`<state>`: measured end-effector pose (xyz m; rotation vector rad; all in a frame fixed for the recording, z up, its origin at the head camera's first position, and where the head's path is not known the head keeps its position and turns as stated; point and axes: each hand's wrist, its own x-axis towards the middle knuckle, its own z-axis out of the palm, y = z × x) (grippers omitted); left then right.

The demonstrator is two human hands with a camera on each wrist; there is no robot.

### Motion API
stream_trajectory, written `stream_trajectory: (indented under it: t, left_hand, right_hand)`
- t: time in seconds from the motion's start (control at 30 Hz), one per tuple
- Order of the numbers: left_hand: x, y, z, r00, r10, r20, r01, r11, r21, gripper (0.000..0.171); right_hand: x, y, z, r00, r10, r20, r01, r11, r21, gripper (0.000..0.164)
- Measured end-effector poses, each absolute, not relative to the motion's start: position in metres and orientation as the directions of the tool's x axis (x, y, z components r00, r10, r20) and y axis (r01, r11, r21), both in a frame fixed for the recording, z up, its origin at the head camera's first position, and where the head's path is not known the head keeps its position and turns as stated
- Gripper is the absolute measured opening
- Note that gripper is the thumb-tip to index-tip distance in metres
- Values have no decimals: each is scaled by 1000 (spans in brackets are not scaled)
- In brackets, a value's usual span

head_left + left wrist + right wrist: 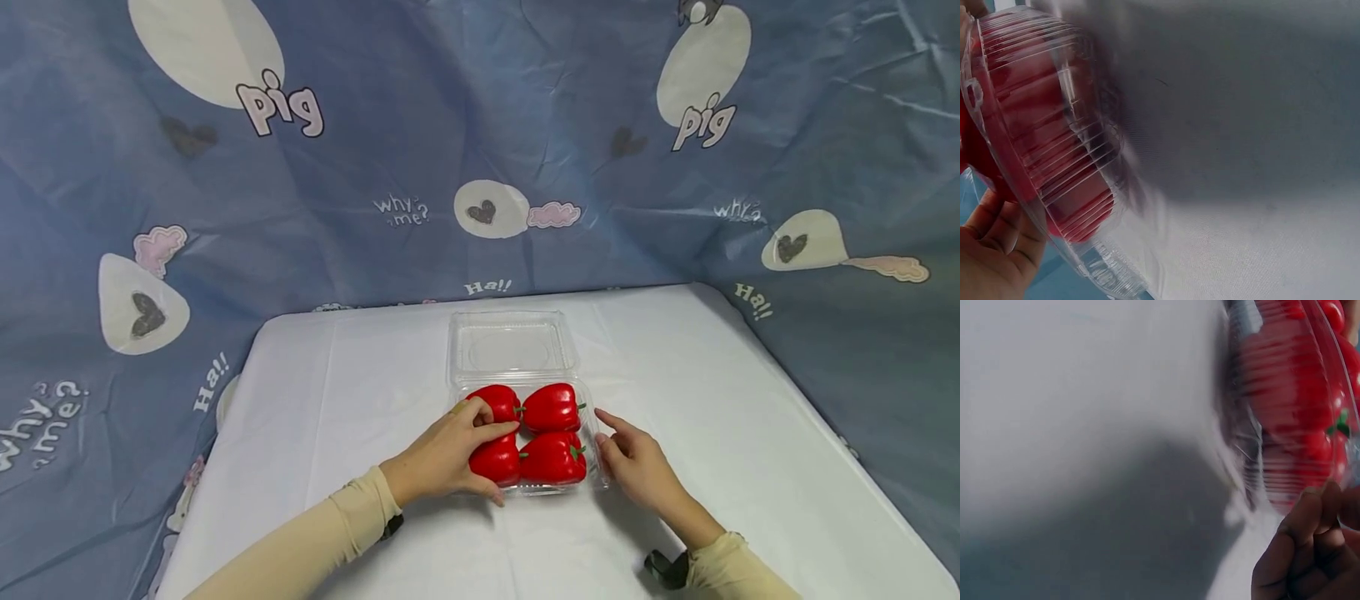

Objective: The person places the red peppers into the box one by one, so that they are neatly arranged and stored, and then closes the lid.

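Observation:
A clear plastic clamshell box (517,491) lies on the white table with its lid (510,343) folded back. Inside are several red bell peppers, two in the right column, upper (551,407) and lower (551,460). My left hand (450,446) reaches over the left side of the box, its index finger and thumb around the lower left red bell pepper (495,463). The upper left pepper (498,400) is partly hidden behind its fingers. At the right rim, the index finger and thumb of my right hand (641,462) touch the box or lie right beside it.
A white cloth covers the table (360,400). Behind and at both sides hangs a blue printed fabric (390,150). Ribbed side walls of the box (1066,169) fill part of the left wrist view.

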<state>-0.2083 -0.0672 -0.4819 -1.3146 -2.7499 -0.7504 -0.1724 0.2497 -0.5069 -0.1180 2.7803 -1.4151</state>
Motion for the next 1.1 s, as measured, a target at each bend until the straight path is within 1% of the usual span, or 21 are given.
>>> stream_trajectory:
  t: [0.13,0.23,0.4,0.53,0.7,0.83,1.0,1.1]
  left_hand:
    - [-209,-69,-477,-656,726,206,730,540,419,96]
    - [-210,-72,-474,-674,711,200,714,557,425,97]
    - [-216,-82,-468,-731,662,166,655,612,444,101]
    - [-224,-92,-465,-768,620,160,607,625,492,103]
    - [-240,-101,-468,-821,557,127,526,650,548,105]
    - [-255,-106,-474,-856,510,87,464,681,567,105]
    - [-273,-110,-477,-887,461,23,390,721,574,107]
    - [-281,-111,-478,-894,448,-14,360,737,572,107]
  right_hand:
    - [-181,254,-498,-997,-72,37,-74,617,-784,38]
    - [-189,257,-491,-996,-68,61,-90,628,-773,36]
    - [-204,261,-484,-995,-64,77,-100,641,-761,35]
    - [-217,261,-482,-994,-75,80,-110,651,-751,35]
    - [-233,259,-480,-992,-90,88,-126,672,-730,37]
    - [-248,257,-480,-992,-89,89,-125,703,-700,39]
    - [-265,253,-480,-992,-102,74,-125,720,-683,46]
    - [-274,249,-482,-990,-132,51,-131,717,-685,51]
